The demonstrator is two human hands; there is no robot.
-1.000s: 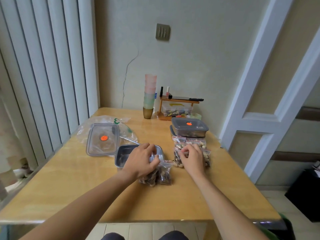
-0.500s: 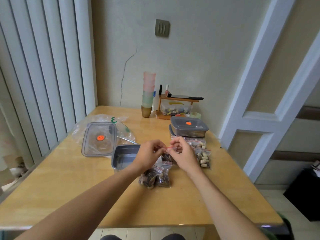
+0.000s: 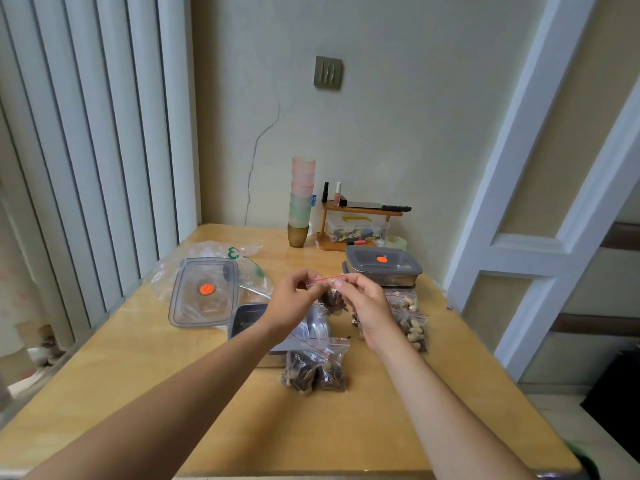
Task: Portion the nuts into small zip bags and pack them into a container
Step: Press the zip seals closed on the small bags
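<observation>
Now: Two Hands Hold a Little Bag

Right now the left hand [image 3: 294, 299] and right hand [image 3: 367, 303] each pinch one end of the small clear zip bag of dark nuts [image 3: 333, 299]. Its red zip strip runs from 9 o'clock to 3 o'clock between them. It hangs soft and crinkly, above the open shiny metal box [image 3: 249, 318]. That box lies toward 7 o'clock, nearer the left hand. More filled bags [image 3: 317, 368] rest on the smooth wooden table [image 3: 138, 358].

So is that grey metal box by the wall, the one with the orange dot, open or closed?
Closed: the grey metal box has its orange-dotted lid seated flat on top.
</observation>
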